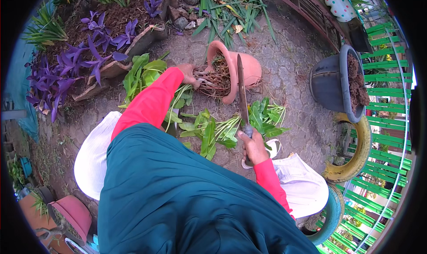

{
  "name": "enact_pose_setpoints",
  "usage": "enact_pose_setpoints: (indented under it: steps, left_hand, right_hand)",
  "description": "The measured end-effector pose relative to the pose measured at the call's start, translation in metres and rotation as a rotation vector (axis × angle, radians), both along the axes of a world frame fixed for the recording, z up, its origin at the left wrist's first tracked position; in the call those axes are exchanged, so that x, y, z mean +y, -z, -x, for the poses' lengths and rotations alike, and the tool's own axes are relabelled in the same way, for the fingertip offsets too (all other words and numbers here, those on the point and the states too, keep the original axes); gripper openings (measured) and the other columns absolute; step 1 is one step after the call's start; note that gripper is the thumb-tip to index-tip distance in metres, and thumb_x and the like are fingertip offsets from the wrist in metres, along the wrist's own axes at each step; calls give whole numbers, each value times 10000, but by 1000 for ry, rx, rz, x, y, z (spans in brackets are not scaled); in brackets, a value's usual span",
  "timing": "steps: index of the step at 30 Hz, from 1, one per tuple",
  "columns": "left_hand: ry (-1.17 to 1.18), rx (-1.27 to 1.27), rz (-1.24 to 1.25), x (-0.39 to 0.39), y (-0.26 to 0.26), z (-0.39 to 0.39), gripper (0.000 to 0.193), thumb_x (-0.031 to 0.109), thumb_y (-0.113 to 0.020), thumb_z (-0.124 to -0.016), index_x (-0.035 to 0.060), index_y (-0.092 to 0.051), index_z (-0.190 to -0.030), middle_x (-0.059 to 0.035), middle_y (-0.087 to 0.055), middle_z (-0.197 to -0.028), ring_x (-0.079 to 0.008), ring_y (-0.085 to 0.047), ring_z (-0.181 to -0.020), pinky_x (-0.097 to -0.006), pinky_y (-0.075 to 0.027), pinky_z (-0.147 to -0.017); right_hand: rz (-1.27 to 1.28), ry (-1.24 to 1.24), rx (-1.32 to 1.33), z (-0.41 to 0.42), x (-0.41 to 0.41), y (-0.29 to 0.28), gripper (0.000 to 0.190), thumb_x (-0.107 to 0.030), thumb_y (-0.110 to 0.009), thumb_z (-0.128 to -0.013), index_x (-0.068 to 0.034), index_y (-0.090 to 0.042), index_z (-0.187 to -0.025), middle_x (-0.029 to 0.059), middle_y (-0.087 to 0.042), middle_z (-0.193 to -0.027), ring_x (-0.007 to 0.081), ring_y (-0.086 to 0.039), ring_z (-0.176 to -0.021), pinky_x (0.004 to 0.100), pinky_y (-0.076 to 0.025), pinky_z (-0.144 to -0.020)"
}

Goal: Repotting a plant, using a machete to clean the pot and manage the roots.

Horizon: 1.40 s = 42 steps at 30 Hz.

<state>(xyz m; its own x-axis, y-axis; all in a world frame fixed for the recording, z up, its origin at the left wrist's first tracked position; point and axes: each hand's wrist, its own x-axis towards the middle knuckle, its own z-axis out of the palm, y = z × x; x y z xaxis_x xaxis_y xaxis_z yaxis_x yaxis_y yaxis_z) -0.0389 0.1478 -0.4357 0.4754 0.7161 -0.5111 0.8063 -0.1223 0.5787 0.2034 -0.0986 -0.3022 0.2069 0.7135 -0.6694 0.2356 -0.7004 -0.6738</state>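
Note:
A terracotta pot (pixel 251 68) lies on its side on the paving, its mouth facing left. A mass of tangled brown roots (pixel 215 82) fills the mouth and spills out past the rim. My left hand (pixel 188 74) grips the base of the leafy plant (pixel 146 70) beside these roots; its green leaves hang left of and below my wrist. In my right hand (pixel 255 145) is the handle of a long rusty knife (pixel 243 90), blade pointing away from me and passing in front of the pot. Cut leaves with stalks (pixel 208 133) lie between my hands and knees.
Purple-leaved plants (pixel 96 58) grow in a bed at the left, edged with broken tiles (pixel 141 42). Long cut leaves (pixel 230 12) are heaped beyond the pot. A black pot of soil (pixel 328 80), painted tyres (pixel 358 153) and a green fence (pixel 383 107) stand right.

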Motion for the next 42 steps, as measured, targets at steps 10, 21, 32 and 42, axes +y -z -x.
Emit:
enact_pose_setpoints:
  steps: [10, 21, 32, 42]
  left_hand:
    - [39, 27, -166, -4, 9, 0, 813, 434, -778, -507, 92, -545, -1207, -175, -597, -1119, -339, -575, -1062, -406, -460, -910]
    - [0, 34, -199, -9, 15, 3, 868, 448, -770, -509, 56, -497, -1233, -204, -529, -1199, -363, -539, -1112, -408, -441, -939]
    - [-3, -75, 10, 29, 20, 9, 796, 413, -787, -479, 55, -590, -1162, -169, -644, -1081, -302, -604, -1025, -363, -459, -902]
    - [267, 251, -422, 1, -86, -48, 1002, 601, -780, -506, 56, -478, -1291, -165, -479, -1274, -391, -481, -1160, -476, -378, -998]
  right_hand:
    - [-393, 57, -212, 17, -4, 84, 339, -299, -658, -835, -6, -512, -923, 53, -501, -576, 203, -509, -469, 367, -419, -492]
    - [-550, 155, -278, 30, 70, 118, 469, -279, -746, -736, -20, -514, -1052, 134, -616, -777, 253, -600, -703, 379, -472, -697]
    - [-410, -200, -741, 30, 155, 46, 291, -246, -592, -696, -61, -668, -907, 207, -671, -831, 370, -653, -829, 448, -496, -782]
    - [-365, -332, -786, 9, 256, 1, 333, -198, -616, -633, -2, -686, -893, 251, -663, -882, 400, -637, -897, 460, -491, -809]
